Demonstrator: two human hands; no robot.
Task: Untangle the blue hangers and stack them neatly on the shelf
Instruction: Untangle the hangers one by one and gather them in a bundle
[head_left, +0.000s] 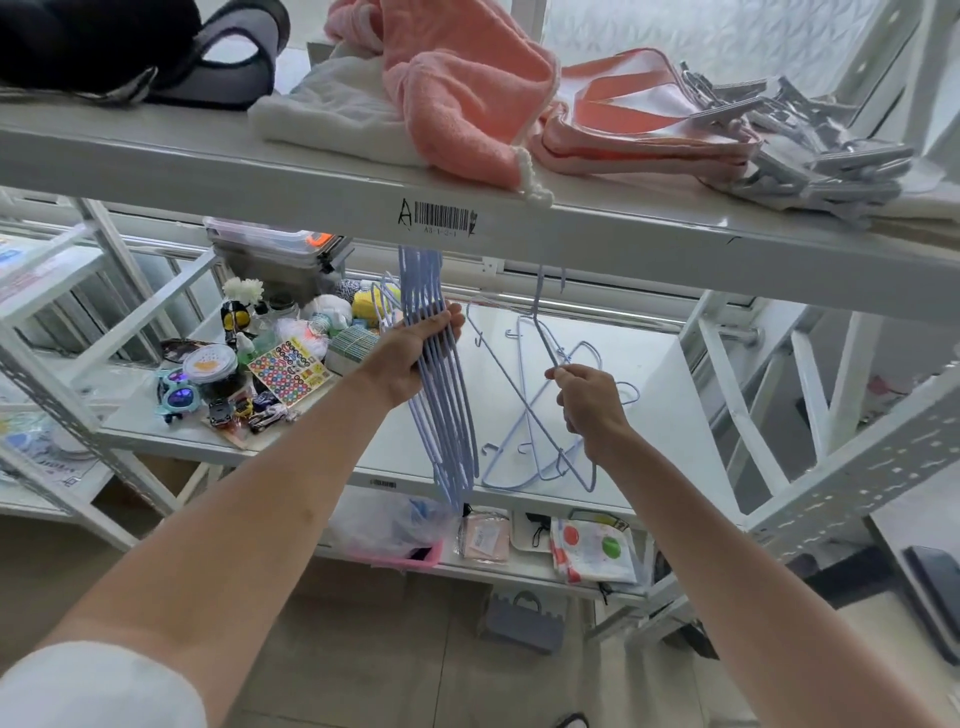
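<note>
I see my left hand (415, 358) raised in front of the middle shelf (597, 332), its fingers (447, 319) curled round a bundle of blue hangers (447, 415) lined up side by side; the bundle hangs upright, its top ends hidden behind the front edge of the top shelf (311, 176) and its curved lower ends dangling below the middle shelf's front edge. My right hand (587, 400) is to the right of it, thumb and forefinger pinching a wire of the tangled hangers (530, 415), which are a loose knot of a few blue hangers crossed over one another; one of their hooks reaches up toward the underside of the top shelf, though I cannot tell whether it is caught there. The two groups of hangers sit close together but apart. On the left part of the middle shelf lies a clutter of small things, among them a sticker sheet (288, 371) and toy sunglasses (176, 395). On the top shelf rest a pink towel (457, 93) and a pile of grey clips (810, 150).
</note>
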